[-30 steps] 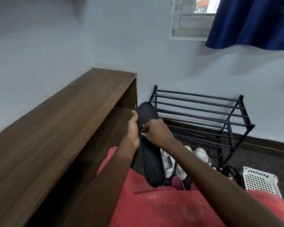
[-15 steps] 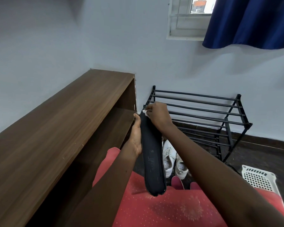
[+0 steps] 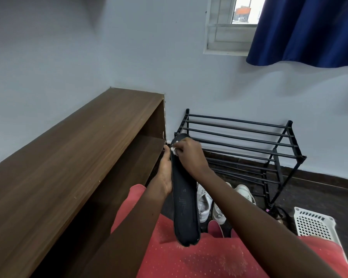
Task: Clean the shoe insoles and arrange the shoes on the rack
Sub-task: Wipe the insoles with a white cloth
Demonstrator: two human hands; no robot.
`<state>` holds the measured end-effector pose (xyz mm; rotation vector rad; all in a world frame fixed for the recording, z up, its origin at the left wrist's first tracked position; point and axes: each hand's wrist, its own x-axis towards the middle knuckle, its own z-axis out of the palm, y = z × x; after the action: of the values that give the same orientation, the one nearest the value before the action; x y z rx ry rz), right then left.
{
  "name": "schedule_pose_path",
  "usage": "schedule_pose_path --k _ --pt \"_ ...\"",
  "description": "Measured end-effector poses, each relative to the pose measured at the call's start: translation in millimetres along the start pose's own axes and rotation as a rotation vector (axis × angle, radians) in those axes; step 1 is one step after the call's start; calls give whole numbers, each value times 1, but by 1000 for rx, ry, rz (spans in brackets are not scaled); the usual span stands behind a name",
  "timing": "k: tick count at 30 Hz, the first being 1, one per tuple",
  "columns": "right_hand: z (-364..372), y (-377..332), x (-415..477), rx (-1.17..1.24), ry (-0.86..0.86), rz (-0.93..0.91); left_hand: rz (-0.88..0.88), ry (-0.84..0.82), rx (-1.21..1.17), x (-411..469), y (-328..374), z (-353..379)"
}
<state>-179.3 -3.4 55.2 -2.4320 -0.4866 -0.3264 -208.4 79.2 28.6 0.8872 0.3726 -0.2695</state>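
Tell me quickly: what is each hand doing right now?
Left hand: holds the black insole along its edge.
Right hand: pinches a small white wad against the insole's top end.

Insoles: one long black foam insole [image 3: 184,197].
Wads: one small white wad [image 3: 174,151].
Sneakers: two, a white lace-up sneaker [image 3: 203,201] and a second white sneaker [image 3: 243,194].
Racks: one black metal-bar shoe rack [image 3: 239,137].
Baskets: one white perforated plastic basket [image 3: 313,223].
Shelf units: one long brown wooden shelf unit [image 3: 78,157].
Curtains: one dark blue fabric curtain [image 3: 309,31].
Hands: two, left hand [image 3: 165,173] and right hand [image 3: 189,157].
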Motion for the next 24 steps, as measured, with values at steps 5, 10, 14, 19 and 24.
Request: schedule_pose_path --k 5,10,14,19,24 --pt "-8 9 23 -32 130 110 -45 -90 -19 -2 -1 1" --pt "-5 0 10 14 58 -12 14 1 7 -1 4 2" --pt "6 -6 -21 64 -42 -77 61 143 157 8 11 -9" --pt "7 -1 -34 58 -54 -103 85 120 209 9 13 -13" --pt "-5 2 -3 -37 78 -68 72 -12 106 -4 7 5"
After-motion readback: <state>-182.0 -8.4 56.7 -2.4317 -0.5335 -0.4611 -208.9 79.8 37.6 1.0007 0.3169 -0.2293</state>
